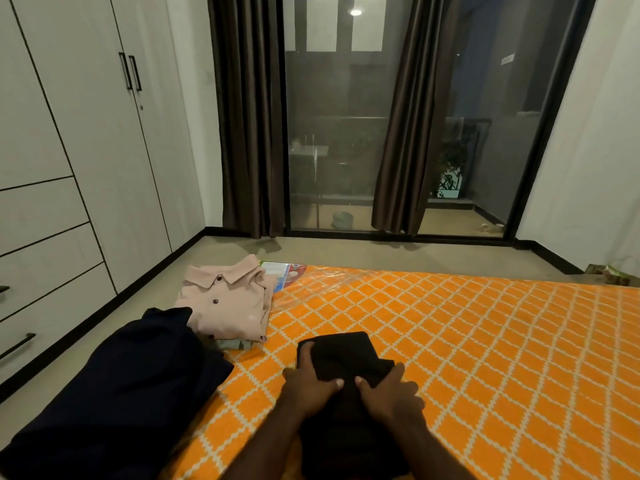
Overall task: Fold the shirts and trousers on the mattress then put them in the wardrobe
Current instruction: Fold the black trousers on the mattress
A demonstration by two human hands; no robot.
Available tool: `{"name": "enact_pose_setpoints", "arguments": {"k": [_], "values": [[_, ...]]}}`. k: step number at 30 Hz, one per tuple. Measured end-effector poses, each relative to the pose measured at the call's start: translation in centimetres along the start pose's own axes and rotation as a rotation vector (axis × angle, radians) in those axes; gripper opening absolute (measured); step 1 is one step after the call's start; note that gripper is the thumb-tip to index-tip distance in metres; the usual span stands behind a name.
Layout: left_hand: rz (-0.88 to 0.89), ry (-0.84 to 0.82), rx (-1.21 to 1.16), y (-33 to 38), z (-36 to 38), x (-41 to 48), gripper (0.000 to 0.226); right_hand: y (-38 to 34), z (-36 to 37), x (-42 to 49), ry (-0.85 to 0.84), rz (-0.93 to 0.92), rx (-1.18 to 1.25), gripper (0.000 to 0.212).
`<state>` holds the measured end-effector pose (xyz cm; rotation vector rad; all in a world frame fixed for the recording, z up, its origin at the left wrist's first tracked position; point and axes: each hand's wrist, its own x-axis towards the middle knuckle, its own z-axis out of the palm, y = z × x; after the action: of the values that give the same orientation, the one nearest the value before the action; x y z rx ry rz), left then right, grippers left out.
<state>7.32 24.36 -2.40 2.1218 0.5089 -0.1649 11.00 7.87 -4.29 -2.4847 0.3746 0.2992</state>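
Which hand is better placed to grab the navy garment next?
Probably left. The navy garment lies on the left side, nearest the left hand; the right hand would have to cross the black garment both hands hold.

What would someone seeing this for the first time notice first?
The bright orange mattress with its pale diamond pattern fills the lower right. Near its front middle, the left hand and right hand grip a black garment. On its left side lie a folded pink shirt at the far corner and a dark blue garment nearer the camera.
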Motion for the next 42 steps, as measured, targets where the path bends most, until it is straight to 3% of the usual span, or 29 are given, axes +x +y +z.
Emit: {"name": "enact_pose_setpoints", "arguments": {"k": [3,6,11,16,21,24,30,35,42], "values": [[-0.186,0.003,-0.446,-0.8,-0.3,0.5,0.087,0.5,-0.5,0.8,-0.066,0.006,0.132,0.109],[-0.293,-0.162,-0.652,-1.3,-0.6,0.6,0.089,0.4,-1.0,1.0,-0.161,0.003,0.231,0.086],[-0.292,-0.319,-0.857,-1.7,-1.1,-0.2,0.068,0.7,-0.9,1.7,-0.265,0.032,0.491,0.069],[-0.275,-0.313,-0.946,-1.1,-0.9,-0.4,0.076,0.6,-1.1,1.9,-0.251,0.086,0.623,0.064],[-0.29,-0.273,-0.931,-0.8,-0.6,-0.4,0.082,0.4,-1.4,0.9,-0.08,-0.043,0.597,0.065],[-0.291,-0.216,-0.84,-0.6,-0.6,-0.5,0.076,0.5,-1.3,0.8,-0.067,-0.105,0.523,0.073],[-0.285,-0.05,-0.749,0.2,0.3,-0.1,0.077,1.3,-1.6,1.6,-0.087,-0.014,0.484,0.094],[-0.2,0.231,-0.327,0.5,0.2,0.2,0.081,0.6,-2.1,1.7,0.06,0.05,0.306,0.117],[-0.315,0.133,-0.366,-0.2,-0.1,0.9,0.078,0.8,-3.0,2.0,-0.09,0.183,0.429,0.129]]}}
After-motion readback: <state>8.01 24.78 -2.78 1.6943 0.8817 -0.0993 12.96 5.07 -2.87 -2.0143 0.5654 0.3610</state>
